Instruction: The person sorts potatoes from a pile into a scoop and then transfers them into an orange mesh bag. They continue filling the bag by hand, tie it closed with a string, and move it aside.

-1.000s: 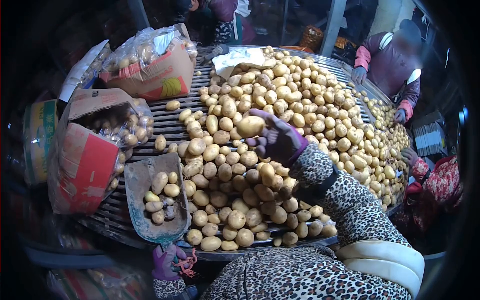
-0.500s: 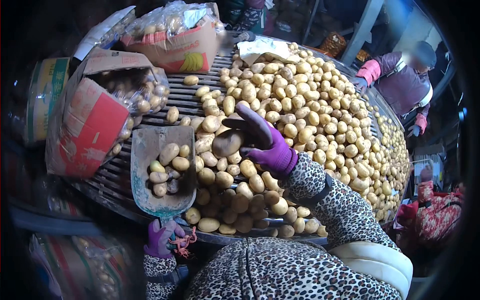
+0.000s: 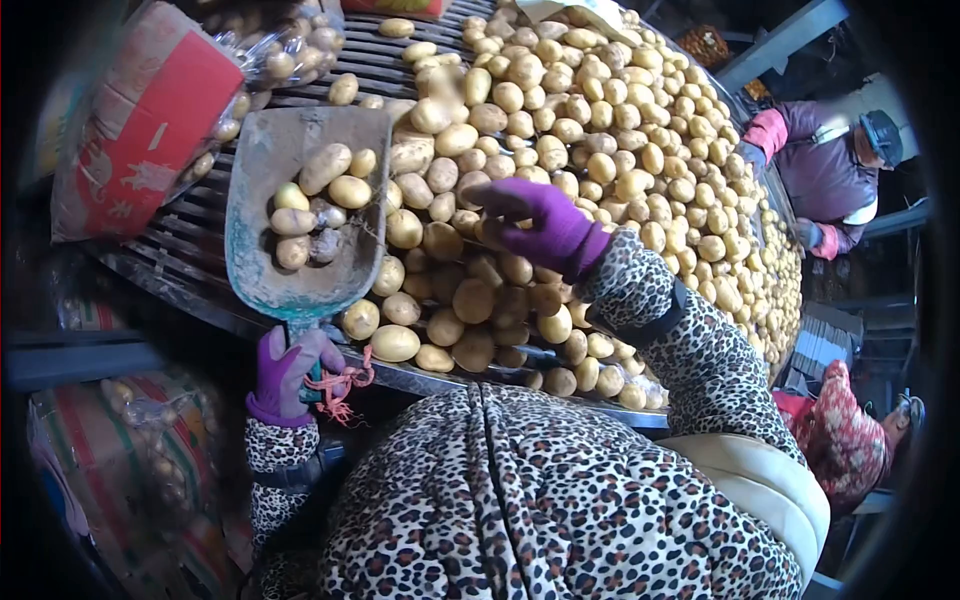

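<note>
My left hand (image 3: 292,372), in a purple glove, is wrapped round the short handle of a worn metal scoop (image 3: 255,165) with green edges. Red cord (image 3: 342,384) hangs at that handle. Several potatoes (image 3: 349,191) lie in the scoop's pan, which rests on the slatted table (image 3: 180,252). Over the potato pile (image 3: 610,125), my right hand (image 3: 545,222) reaches leftward, its gloved fingers stretched out and thumb apart below them. No potato shows between the fingers. Loose potatoes (image 3: 470,300) lie in shadow just beneath it.
A red cardboard box (image 3: 150,130) with bagged potatoes stands left of the scoop. Another bag of potatoes (image 3: 150,440) sits low at the left, below the table edge. Across the pile at right, a person (image 3: 825,160) works at the table; a second person in red (image 3: 850,440) is lower right.
My view has tilted down, so the scene sits higher. My right hand has let go of a dark, blurred potato and come down closer over the pile. My left hand keeps the scoop's handle.
</note>
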A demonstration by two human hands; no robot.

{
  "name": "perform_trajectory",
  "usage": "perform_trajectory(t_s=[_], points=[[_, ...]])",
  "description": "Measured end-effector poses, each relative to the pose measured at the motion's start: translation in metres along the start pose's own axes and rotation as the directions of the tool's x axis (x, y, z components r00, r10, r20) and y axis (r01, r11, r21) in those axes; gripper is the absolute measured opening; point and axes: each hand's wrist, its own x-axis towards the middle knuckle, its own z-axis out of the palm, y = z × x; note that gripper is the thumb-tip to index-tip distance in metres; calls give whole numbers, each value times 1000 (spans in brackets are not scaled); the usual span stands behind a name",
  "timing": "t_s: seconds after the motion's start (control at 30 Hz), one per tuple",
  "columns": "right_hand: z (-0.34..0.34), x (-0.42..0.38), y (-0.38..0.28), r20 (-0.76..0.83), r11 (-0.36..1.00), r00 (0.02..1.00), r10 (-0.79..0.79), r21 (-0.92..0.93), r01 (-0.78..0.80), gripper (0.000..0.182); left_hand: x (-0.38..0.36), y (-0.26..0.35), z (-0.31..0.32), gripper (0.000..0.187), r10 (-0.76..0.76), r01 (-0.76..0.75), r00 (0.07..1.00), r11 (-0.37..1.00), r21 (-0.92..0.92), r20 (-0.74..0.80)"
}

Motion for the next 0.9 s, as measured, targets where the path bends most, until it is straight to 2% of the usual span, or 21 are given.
perform_trajectory(t_s=[0.03, 0.1, 0.13, 0.23, 0.27, 0.3, 0.37, 0.4, 0.43, 0.5, 0.6, 0.7, 0.73, 0.83, 0.87, 0.9], points=[[-14, -4, 10, -39, 999, 999, 12, 34, -11, 42, 1, 0, 0, 32, -19, 20, 1000, 1000, -17, 8], [-31, -9, 20, -257, 985, 966, 33, 172, 12, 43, 1, 0, -1, 31, -53, 54, 998, 997, -49, 15], [-40, -13, 19, -317, 986, 946, 70, 167, -17, 43, 0, 1, 1, 31, -57, 56, 998, 996, -70, -7], [-47, -25, 28, -299, 996, 951, 74, 75, -54, 39, -2, 8, 8, 31, -54, 50, 997, 996, -72, -52], [-44, -27, 35, -237, 995, 967, 96, 55, -86, 38, -2, 7, 7, 32, -43, 41, 998, 997, -58, -40], [-41, -28, 21, -181, 936, 983, -38, -351, -29, 36, -1, 7, 6, 32, -46, 45, 999, 997, -61, -19], [-27, -18, 24, -68, 775, 974, -217, -619, 129, 34, 1, 5, 2, 32, -52, 53, 999, 997, -63, 12], [-14, -12, 10, 29, 742, 996, -90, -665, 86, 32, 1, 4, 4, 33, 25, -25, 1000, 999, -21, 0], [-5, -8, -4, 150, 586, 988, -46, -797, 148, 29, 2, 2, 4, 33, 9, -8, 1000, 1000, -23, 14], [14, 4, -3, 129, 391, 990, 60, -915, 96, 28, 3, -1, 0, 32, -20, 21, 999, 999, -27, 30], [19, 14, 6, 171, 313, 984, 47, -938, 148, 28, 0, 3, -1, 29, -35, 36, 999, 998, -56, 29], [1, 27, -11, 269, 544, 925, 270, -835, 85, 27, -1, 10, -2, 27, -45, 50, 996, 997, -57, 81], [-4, 29, -23, 244, 582, 946, 215, -810, 77, 28, -1, 13, -2, 26, -54, 61, 993, 996, -58, 103], [-2, 55, -19, 180, 861, 979, -95, -478, 172, 39, 0, -2, -2, 24, -56, 63, 997, 989, -135, 51], [10, 64, -22, 85, 991, 994, -68, -109, 77, 46, -2, 0, 0, 22, -79, 76, 997, 992, -102, -19], [23, 75, -27, -9, 959, 1000, -17, 283, 18, 53, 0, -4, -1, 23, -70, 72, 997, 988, -137, 16]])
